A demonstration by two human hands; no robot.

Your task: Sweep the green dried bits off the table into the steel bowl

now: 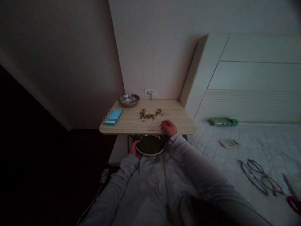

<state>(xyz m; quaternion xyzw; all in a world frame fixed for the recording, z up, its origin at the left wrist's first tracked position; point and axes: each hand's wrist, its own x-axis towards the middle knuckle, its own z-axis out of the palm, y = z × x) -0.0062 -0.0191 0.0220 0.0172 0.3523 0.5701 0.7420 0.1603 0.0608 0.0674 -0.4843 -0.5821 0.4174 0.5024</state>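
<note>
My left hand (134, 150) grips the left side of a metal bowl (150, 154), which sits at my lap just under the front edge of the small table. Dark green beans (150, 143) fill much of its inside. My right hand (168, 127) is above the table's front edge with its fingers closed at a clear, thin round piece, perhaps a plastic lid (155, 126). A few small beans (151, 130) lie beside that piece near the edge. Farther back, a curved scatter of green beans (150, 116) spreads over the wooden tabletop (176, 108).
A second metal bowl (129, 100) stands at the table's back left, with a blurred blue phone-like object (114, 117) before it. On the bed to the right lie a green bottle (223, 122), a pale remote-like object (230, 143), pliers-like tools (254, 179) and red-handled scissors (293, 201).
</note>
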